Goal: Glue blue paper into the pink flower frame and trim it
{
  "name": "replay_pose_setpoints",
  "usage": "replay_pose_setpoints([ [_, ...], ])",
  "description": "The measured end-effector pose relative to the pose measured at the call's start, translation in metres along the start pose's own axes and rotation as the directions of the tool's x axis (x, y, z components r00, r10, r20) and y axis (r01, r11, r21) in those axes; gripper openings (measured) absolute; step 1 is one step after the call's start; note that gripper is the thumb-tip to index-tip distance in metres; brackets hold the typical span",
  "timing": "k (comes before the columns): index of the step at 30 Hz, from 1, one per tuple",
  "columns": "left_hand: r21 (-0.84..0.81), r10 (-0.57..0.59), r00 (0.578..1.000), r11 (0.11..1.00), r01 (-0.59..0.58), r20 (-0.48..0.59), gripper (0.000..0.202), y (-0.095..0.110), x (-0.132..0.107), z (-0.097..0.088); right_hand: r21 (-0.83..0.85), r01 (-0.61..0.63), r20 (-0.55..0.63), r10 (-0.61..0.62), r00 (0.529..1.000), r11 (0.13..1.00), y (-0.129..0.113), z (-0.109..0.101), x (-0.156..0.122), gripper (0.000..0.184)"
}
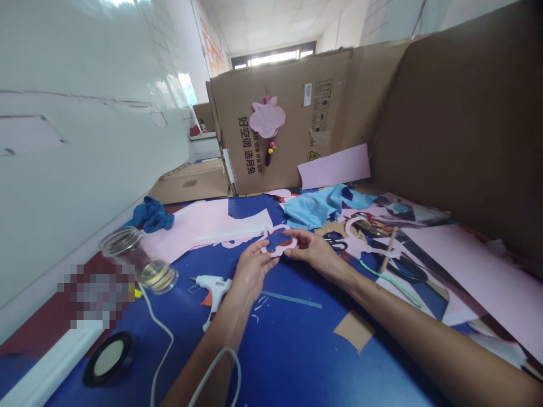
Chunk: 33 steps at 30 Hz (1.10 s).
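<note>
A: What's on the blue table (292, 345)?

B: Pink craft sheets (199, 226), with a cardboard carton (288, 164) standing at the far end.

A: And the hands?

B: Left hand (251, 270) and right hand (311, 252) both pinch a pink cutout (278, 240) above the table.

Matt pink paper cutout (278, 240); rough corrugated cardboard (275, 130); glossy white tile (85, 135).

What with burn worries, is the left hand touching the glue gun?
Cannot tell: in the head view, the white glue gun meets the heel of the left hand, but may only overlap it from above.
</note>
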State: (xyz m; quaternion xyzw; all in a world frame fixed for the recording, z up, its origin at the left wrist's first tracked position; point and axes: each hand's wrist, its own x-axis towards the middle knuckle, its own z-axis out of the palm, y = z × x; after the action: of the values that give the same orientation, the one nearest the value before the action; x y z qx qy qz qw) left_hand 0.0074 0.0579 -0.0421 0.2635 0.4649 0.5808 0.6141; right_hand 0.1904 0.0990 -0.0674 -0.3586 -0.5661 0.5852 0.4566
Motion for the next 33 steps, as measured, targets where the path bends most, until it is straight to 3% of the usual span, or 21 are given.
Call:
replay_pose_setpoints([
  [11,0.032,0.006,0.999,0.999,-0.007,0.038,0.033,0.002,-0.004,0.0,-0.06,-0.029,-0.015,0.028,1.0,0.998,-0.005,0.005,-0.002,0.058],
  [16,0.323,0.072,0.997,0.945,-0.058,-0.033,0.03,0.008,-0.005,-0.001,-0.074,-0.05,-0.06,0.045,0.997,0.996,-0.003,0.004,-0.001,0.048],
  [19,0.518,0.283,0.959,0.824,-0.228,-0.029,0.035,0.01,-0.005,-0.005,-0.089,-0.065,-0.066,0.059,0.996,0.994,-0.003,0.003,0.0,0.045],
  [21,0.612,0.447,0.887,0.672,-0.416,0.112,0.044,0.01,-0.005,-0.008,-0.102,-0.07,-0.061,0.064,0.996,0.992,-0.003,0.003,0.0,0.045],
  [23,0.653,0.525,0.806,0.514,-0.556,0.274,0.052,0.007,-0.006,-0.01,-0.117,-0.07,-0.051,0.064,0.997,0.991,-0.002,0.003,0.0,0.046],
  [25,0.659,0.526,0.769,0.438,-0.611,0.363,0.057,0.003,-0.006,-0.012,-0.136,-0.067,-0.038,0.063,0.997,0.988,0.0,0.003,0.0,0.046],
  [29,0.682,0.481,0.77,0.392,-0.617,0.42,0.054,-0.007,-0.004,-0.014,-0.181,-0.042,-0.004,0.042,0.999,0.983,0.005,0.005,0.0,0.041],
  [33,0.791,0.428,0.771,0.179,-0.585,0.472,0.045,-0.01,-0.001,-0.016,-0.238,0.009,0.035,0.0,0.999,0.971,0.008,0.006,0.001,0.033],
])
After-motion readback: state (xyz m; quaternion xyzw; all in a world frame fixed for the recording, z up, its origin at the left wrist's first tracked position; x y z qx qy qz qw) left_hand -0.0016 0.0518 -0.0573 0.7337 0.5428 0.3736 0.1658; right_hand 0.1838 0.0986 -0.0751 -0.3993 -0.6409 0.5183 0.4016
